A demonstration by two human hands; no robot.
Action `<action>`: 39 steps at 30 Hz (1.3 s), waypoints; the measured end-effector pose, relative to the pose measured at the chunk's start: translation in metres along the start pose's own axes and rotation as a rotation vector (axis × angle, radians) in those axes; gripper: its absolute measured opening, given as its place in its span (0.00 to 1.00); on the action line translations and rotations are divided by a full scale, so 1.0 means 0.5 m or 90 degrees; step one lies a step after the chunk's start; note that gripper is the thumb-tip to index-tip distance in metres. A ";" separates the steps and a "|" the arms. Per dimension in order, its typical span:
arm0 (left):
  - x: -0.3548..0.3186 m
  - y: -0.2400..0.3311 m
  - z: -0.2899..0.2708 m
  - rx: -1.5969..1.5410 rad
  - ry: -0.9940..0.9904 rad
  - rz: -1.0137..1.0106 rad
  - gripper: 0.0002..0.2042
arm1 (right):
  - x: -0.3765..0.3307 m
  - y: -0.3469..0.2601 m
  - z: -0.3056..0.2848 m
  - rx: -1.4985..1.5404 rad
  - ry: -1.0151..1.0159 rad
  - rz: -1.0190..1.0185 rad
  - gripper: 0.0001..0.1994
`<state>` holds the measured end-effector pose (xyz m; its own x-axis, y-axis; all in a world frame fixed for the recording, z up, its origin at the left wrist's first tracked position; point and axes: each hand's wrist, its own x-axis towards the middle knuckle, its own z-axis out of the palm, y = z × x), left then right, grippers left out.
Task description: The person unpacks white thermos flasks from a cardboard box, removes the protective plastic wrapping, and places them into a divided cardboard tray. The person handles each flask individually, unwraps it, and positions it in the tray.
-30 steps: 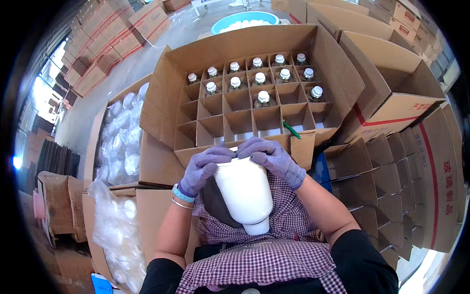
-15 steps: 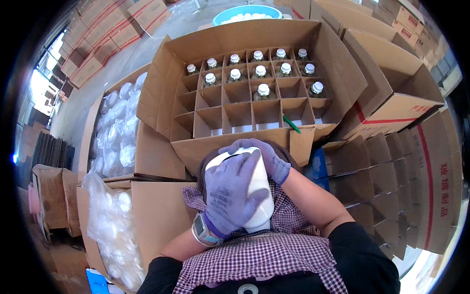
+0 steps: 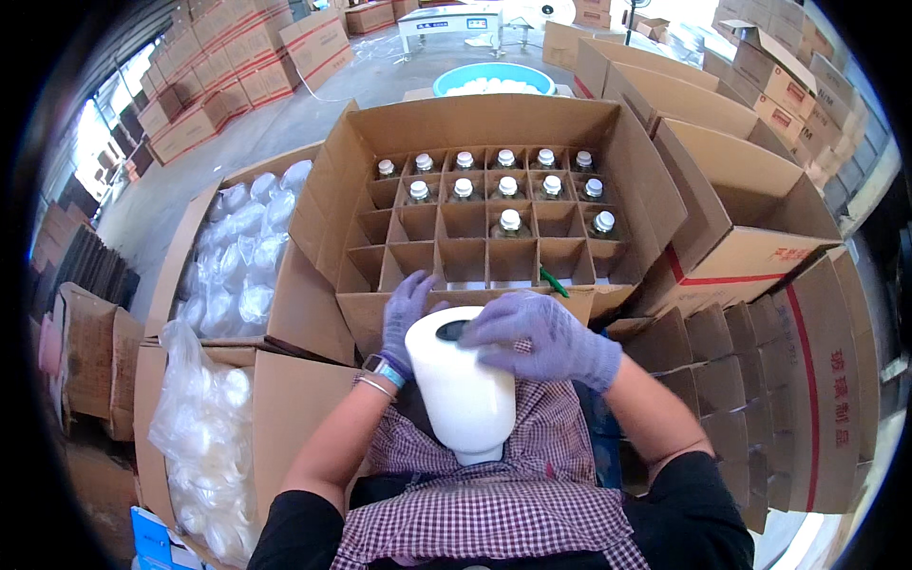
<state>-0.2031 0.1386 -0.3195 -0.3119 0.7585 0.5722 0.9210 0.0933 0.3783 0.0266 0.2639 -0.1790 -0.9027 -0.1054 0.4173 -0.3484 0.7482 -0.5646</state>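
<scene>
A white bottle point(image 3: 464, 394) stands neck down in my lap against the checked apron, its broad base facing up with a dark round spot point(image 3: 453, 330) in it. My left hand point(image 3: 407, 318), in a purple glove, is at the bottle's left side, fingers apart and pointing up near the carton's front edge. Over the base reaches my gloved right hand point(image 3: 546, 337), open, its fingers stretched leftward beside the dark spot and slightly blurred. In front is a divided cardboard carton point(image 3: 380, 309) holding several clear bottles with white caps point(image 3: 510, 220); some compartments hold no bottle.
A green pen-like object point(image 3: 553, 282) sticks up at the carton's front edge. To the left, two cartons hold plastic-wrapped pieces point(image 3: 233, 256). Open cartons point(image 3: 750, 204) and cardboard dividers point(image 3: 731, 389) stand at the right. A blue tub point(image 3: 494, 72) with white items is beyond.
The white bottle has gone from lying tilted under both hands to standing base up. My left hand has come off its surface to the left side; my right hand has moved over the base.
</scene>
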 end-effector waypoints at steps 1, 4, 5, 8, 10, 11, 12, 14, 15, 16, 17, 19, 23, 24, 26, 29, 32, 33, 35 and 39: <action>0.004 0.042 0.002 -0.047 0.025 0.017 0.24 | 0.018 -0.073 -0.041 -0.021 -0.096 -0.042 0.18; -0.026 0.169 -0.040 -0.310 -0.054 -0.028 0.24 | 0.072 -0.229 -0.019 -0.089 -0.203 -0.282 0.30; -0.044 0.201 -0.063 -0.437 -0.114 -0.077 0.24 | 0.070 -0.253 0.009 -0.032 -0.200 -0.295 0.35; -0.099 0.232 -0.143 -0.760 -0.286 -0.284 0.25 | 0.060 -0.255 0.009 -0.017 -0.217 -0.212 0.44; -0.146 0.227 -0.177 -0.767 -0.264 -0.372 0.25 | 0.028 -0.209 -0.001 0.067 -0.126 -0.034 0.48; -0.172 0.250 -0.187 -0.656 -0.186 -0.358 0.26 | 0.003 -0.133 -0.002 0.043 -0.075 0.076 0.47; -0.201 0.278 -0.192 -0.509 -0.123 -0.326 0.26 | -0.024 -0.049 0.003 0.116 -0.077 0.269 0.42; -0.228 0.334 -0.187 -0.375 -0.101 -0.229 0.39 | -0.039 0.007 0.023 0.226 -0.084 0.394 0.40; -0.224 0.323 -0.194 -0.497 -0.156 -0.340 0.44 | -0.040 0.001 0.029 0.210 -0.104 0.413 0.41; -0.200 0.288 -0.206 -0.618 -0.201 -0.445 0.49 | -0.014 -0.029 0.018 0.190 -0.124 0.422 0.43; -0.160 0.276 -0.240 -0.783 -0.299 -0.427 0.51 | -0.007 -0.059 0.008 0.113 -0.134 0.294 0.46; -0.144 0.205 -0.269 -0.768 -0.397 -0.322 0.49 | 0.008 -0.144 -0.020 -0.042 -0.189 0.097 0.52; -0.154 0.189 -0.284 -0.757 -0.393 -0.278 0.46 | 0.008 -0.181 0.001 -0.056 -0.156 0.023 0.50; -0.179 0.201 -0.271 -0.741 -0.348 -0.328 0.46 | 0.005 -0.152 0.008 0.022 -0.150 0.072 0.49; -0.210 0.248 -0.259 -0.546 -0.245 -0.434 0.44 | -0.007 -0.093 0.029 0.106 -0.121 0.165 0.48; -0.189 0.252 -0.250 -0.573 -0.232 -0.452 0.46 | 0.016 -0.024 0.037 0.185 -0.133 0.208 0.38; -0.183 0.237 -0.251 -0.608 -0.225 -0.443 0.48 | 0.046 0.134 0.002 0.091 0.037 0.536 0.25; -0.185 0.227 -0.252 -0.611 -0.229 -0.416 0.48 | 0.029 0.220 -0.021 -0.180 0.002 0.595 0.23; -0.185 0.212 -0.245 -0.656 -0.223 -0.397 0.47 | -0.017 0.372 -0.042 -0.424 -0.185 0.714 0.20; -0.167 0.187 -0.243 -0.772 -0.246 -0.443 0.47 | -0.116 0.481 -0.042 -0.223 -0.352 0.596 0.17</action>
<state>-0.1192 0.0058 -0.2434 -0.3437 0.9294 -0.1347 -0.2087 0.0643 0.9759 0.0006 0.4636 -0.3239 -0.7887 0.3806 -0.4828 0.5308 0.8177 -0.2226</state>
